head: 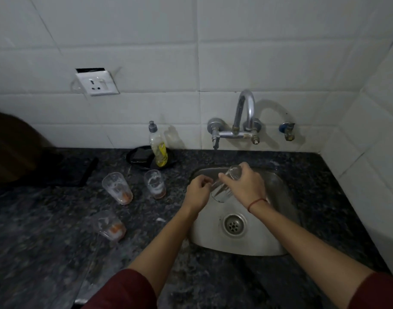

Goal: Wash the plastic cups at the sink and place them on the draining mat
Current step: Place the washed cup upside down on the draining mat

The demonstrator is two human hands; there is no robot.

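Note:
Over the steel sink my right hand grips a clear plastic cup, tilted with its mouth toward me and its base up by the fingers. My left hand is at the cup's rim on the left, fingers curled against it. Three dirty clear cups with orange residue stand on the dark counter to the left: one at the back left, one beside it, and one nearer me. A dark mat lies at the far left of the counter.
A chrome tap is mounted on the tiled wall above the sink, with a small valve to its right. A dish soap bottle stands on a black tray holding a dark sponge. A wall socket is at upper left.

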